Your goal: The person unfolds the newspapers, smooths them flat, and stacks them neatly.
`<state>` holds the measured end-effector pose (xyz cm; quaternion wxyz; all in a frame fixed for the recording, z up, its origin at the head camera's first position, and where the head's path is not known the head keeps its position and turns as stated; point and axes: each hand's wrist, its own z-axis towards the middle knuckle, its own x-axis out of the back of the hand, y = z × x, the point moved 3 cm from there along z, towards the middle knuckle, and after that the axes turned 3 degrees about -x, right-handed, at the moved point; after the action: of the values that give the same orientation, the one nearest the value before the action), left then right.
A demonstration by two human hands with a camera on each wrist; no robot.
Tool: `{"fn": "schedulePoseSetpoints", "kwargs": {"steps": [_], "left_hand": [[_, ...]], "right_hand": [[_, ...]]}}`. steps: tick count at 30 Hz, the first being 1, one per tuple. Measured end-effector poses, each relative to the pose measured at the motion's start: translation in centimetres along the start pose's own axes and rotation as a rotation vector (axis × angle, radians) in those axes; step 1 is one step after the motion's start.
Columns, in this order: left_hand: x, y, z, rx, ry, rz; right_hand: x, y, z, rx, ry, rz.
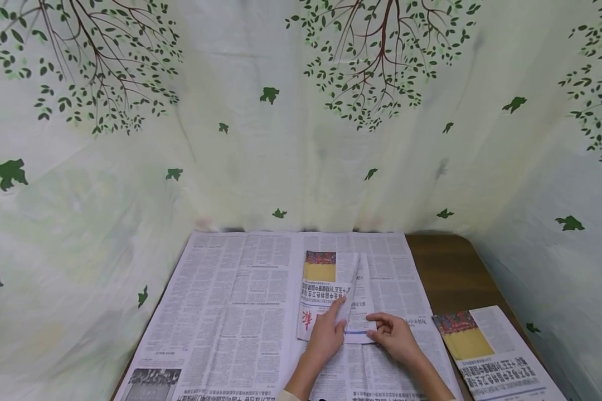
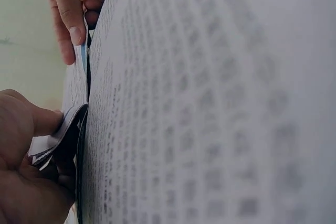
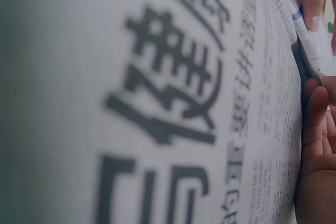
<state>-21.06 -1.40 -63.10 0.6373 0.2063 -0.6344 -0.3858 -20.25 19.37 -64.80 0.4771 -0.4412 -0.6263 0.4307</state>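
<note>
A folded newspaper point(image 1: 319, 272) with a yellow and red picture lies on the newspaper sheets, its right part turned over in a slanting flap. My left hand point(image 1: 325, 333) holds this flap, the index finger stretched along it; in the left wrist view the left thumb point(image 2: 48, 121) pinches the bent layers against fingers below. At the lower right edge of the folded newspaper, my right hand point(image 1: 395, 337) pinches the paper between thumb and fingers. The right wrist view shows the right hand point(image 3: 317, 145) at the paper's edge, with blurred large print close to the camera.
Open newspaper sheets point(image 1: 256, 312) cover most of the brown table point(image 1: 443, 273). A second folded newspaper point(image 1: 501, 351) with the same yellow picture lies at the right edge. A pale curtain point(image 1: 301, 156) printed with leaves and branches stands behind and on both sides.
</note>
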Motion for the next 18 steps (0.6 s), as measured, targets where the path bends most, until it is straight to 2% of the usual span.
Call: {"fn": "schedulePoseSetpoints", "kwargs": {"steps": [2, 8, 10, 12, 18], "left_hand": [[0.2, 0.1, -0.1, -0.016, 0.002, -0.009], [0.9, 0.2, -0.3, -0.149, 0.056, -0.025], [1.1, 0.1, -0.3, -0.171, 0.058, -0.028], [1.2, -0.1, -0.4, -0.172, 0.045, -0.031], [2.2, -0.9, -0.5, -0.083, -0.004, -0.078]], "right_hand": [[0.0, 0.1, 0.0, -0.008, -0.001, -0.002], [0.1, 0.3, 0.0, -0.019, -0.004, -0.023], [0.1, 0.3, 0.0, -0.013, -0.015, -0.026], [0.1, 0.3, 0.0, -0.009, -0.028, -0.027], [0.2, 0.0, -0.2, -0.007, -0.049, -0.036]]}}
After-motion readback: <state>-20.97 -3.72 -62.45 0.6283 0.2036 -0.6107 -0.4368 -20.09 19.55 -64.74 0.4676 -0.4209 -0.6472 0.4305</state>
